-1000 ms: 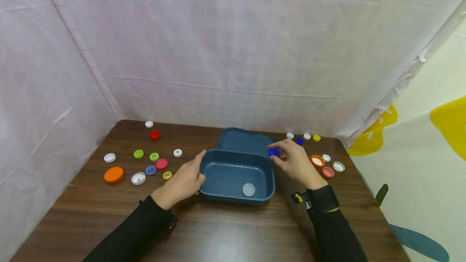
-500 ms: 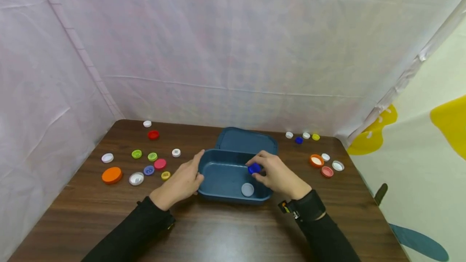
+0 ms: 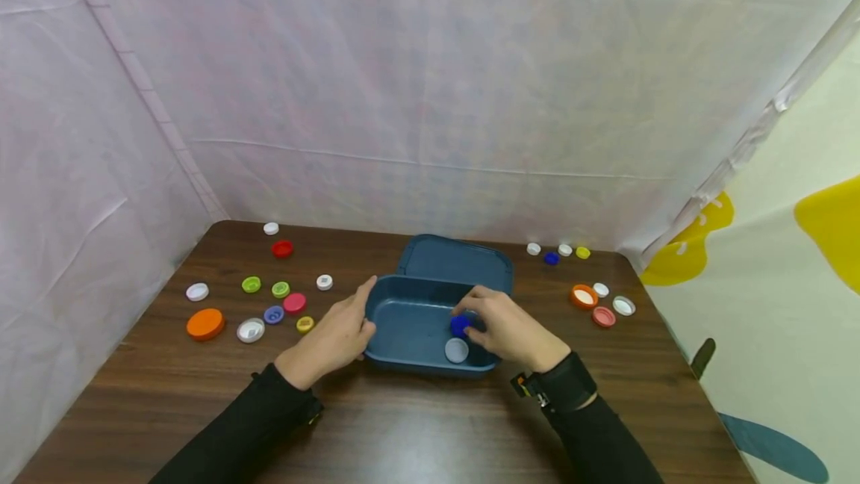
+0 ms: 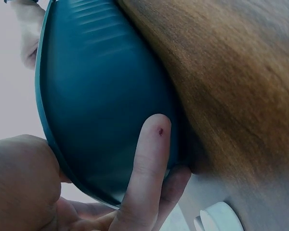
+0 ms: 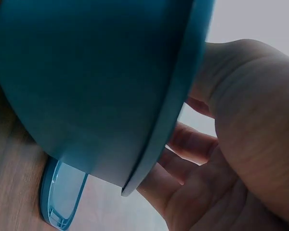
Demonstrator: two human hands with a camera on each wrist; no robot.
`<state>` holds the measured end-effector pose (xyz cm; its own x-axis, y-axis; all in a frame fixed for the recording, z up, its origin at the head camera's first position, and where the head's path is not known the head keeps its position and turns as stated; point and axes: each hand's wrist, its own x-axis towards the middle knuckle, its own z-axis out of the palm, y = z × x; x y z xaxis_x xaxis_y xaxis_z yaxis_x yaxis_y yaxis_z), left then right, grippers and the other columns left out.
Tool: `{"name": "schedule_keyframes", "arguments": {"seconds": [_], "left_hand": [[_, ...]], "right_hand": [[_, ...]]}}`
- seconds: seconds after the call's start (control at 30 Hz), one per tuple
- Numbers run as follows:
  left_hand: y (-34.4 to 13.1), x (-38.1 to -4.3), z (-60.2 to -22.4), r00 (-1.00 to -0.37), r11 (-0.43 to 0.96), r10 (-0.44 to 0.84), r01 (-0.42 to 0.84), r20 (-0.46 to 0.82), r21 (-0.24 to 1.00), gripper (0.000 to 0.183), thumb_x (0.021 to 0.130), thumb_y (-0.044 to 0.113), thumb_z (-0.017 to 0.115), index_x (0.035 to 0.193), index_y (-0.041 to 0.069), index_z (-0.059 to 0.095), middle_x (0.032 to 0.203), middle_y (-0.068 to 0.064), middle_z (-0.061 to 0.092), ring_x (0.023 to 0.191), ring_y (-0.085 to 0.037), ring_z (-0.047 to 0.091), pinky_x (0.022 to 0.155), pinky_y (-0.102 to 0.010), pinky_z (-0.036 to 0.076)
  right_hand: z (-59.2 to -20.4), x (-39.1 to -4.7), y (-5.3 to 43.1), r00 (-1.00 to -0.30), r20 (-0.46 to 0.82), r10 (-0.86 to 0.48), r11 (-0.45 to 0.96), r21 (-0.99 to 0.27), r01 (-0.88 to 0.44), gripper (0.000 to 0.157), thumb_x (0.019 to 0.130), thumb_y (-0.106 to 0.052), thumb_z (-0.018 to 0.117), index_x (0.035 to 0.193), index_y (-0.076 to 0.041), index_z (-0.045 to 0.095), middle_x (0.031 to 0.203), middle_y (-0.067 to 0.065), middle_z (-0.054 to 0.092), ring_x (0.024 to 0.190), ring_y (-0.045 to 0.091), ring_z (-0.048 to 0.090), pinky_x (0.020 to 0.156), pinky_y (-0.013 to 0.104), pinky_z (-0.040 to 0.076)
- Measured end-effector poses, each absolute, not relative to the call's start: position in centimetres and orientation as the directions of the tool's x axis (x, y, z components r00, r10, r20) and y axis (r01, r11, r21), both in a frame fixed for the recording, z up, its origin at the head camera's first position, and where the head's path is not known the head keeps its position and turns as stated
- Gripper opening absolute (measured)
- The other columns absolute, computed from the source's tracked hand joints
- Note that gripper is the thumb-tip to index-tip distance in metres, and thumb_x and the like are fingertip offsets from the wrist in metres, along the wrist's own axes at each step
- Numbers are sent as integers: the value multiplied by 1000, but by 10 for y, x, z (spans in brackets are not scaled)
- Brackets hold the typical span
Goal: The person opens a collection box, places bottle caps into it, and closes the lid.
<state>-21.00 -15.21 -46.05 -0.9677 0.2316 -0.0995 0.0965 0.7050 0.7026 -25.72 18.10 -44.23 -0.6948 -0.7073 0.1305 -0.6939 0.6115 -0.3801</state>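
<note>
A dark blue plastic box [image 3: 410,320] stands in the middle of the table, its top uncovered. My left hand [image 3: 336,337] grips its left end, fingers on the outer wall in the left wrist view. Over the box's right half my right hand [image 3: 509,326] reaches down inside, holding a blue bottle cap [image 3: 460,326] between thumb and fingers low near the floor. Just in front of that cap lies a light grey cap [image 3: 457,351] on the box floor. In the right wrist view the box wall hides the right fingertips and the blue cap.
The matching blue lid [image 3: 457,260] lies behind the box. Several loose caps lie to the left, among them an orange cap [image 3: 205,324] and a red cap [image 3: 282,249]. More lie to the right, including an orange-rimmed cap [image 3: 584,296]. White cloth [image 3: 430,95] hangs behind the table.
My right hand has carried the blue cap leftward from above the box's right rim and down inside, next to the grey cap. My left hand has kept its hold on the box.
</note>
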Motion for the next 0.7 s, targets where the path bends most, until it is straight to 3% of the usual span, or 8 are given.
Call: {"name": "schedule_keyframes", "arguments": {"seconds": [0.7], "left_hand": [[-152,-209,-460,-968,707,238,117,-79,698,86,113,3,59,187,6,14,167,-31,55,70,-13,69,64,-28,61]], "right_hand": [[-435,-268,193,-716,300,-630,623,-354,-697,33,103,-10,89,135,-10,83,132,10,79,126,32,79,109,54,68]]}}
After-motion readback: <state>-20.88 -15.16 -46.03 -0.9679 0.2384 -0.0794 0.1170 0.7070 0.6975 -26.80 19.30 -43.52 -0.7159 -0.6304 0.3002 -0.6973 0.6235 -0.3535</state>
